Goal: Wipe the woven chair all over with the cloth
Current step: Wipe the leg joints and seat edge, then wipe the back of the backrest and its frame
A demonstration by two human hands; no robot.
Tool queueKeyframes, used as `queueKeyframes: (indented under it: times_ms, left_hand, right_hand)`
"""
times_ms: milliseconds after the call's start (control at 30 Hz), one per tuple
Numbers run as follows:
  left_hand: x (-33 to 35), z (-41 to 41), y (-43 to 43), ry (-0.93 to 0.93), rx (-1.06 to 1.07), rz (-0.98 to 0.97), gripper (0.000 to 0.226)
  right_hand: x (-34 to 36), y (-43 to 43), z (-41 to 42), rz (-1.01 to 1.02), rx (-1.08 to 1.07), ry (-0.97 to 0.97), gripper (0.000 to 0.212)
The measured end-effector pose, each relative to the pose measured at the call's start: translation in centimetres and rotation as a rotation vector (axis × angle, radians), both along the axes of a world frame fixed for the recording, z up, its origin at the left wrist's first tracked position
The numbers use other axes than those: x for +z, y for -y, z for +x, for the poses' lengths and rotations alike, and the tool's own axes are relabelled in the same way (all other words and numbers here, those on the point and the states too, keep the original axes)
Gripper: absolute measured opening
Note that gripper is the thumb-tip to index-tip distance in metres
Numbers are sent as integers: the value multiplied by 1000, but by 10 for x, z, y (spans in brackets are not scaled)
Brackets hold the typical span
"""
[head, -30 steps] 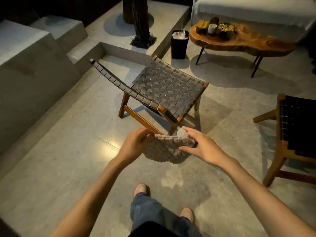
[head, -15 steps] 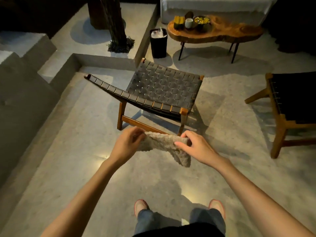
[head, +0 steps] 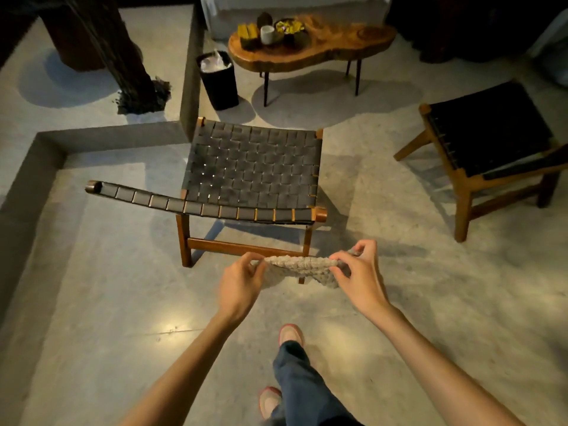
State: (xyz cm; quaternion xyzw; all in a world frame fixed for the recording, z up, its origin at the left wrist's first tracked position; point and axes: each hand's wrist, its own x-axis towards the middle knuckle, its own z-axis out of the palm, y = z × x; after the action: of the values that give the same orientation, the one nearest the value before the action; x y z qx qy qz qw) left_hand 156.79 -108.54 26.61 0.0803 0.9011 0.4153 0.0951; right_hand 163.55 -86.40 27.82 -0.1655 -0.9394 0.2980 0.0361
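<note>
While left hand (head: pixel 241 282) and right hand (head: pixel 361 278) pinch the cloth (head: pixel 302 267) stretched between them, woven chair (head: pixel 255 167) stands near at 12 o'clock, untouched. Best fold to a pad; wipe along the strips.

The floor (head: pixel 92 302) is polished grey concrete, with a warm glare spot (head: pixel 171 326) on it and dim edges. A raised concrete ledge (head: pixel 116 137) steps up on the left and far side, and a dark tree trunk (head: pixel 123 56) rises from the upper level. A black bin (head: pixel 219 84) with a white liner stands beside a live-edge wooden side table (head: pixel 338 47) on thin dark legs, which carries a white cup (head: pixel 267 34) and small dishes. A second wood-framed chair (head: pixel 488 133) with a dark seat stands at right.
</note>
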Motion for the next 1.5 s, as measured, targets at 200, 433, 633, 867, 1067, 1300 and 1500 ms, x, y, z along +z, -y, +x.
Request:
queueKeyframes:
  times_ms: [200, 433, 633, 867, 1067, 1300, 1500]
  left_hand:
    - [-41, -50, -9, 97, -14, 39, 5]
    - [-90, -85, -4, 254, 9, 149, 4]
    - [-148, -121, 23, 185, -65, -7, 13]
    - [-198, -128, 43, 399, -221, 300, 14]
    - [-255, -123, 41, 401, -331, 334, 14]
    - [-342, -136, 14, 459, -484, 441, 47]
    - [-402, -167, -9, 503, -546, 666, 49]
  right_hand:
    - [-44, 0, -38, 51, -117, 121, 16]
    - [-93, 32, -61, -145, -283, 132, 14]
    - [-150, 70, -83, -109, -468, 69, 8]
    - [-209, 119, -89, -280, -523, -129, 12]
    - [-283, 150, -101, -772, -624, -220, 19]
    - [-374, 129, -124, -1089, -629, -385, 21]
    - [-418, 97, -155, -875, -534, -530, 13]
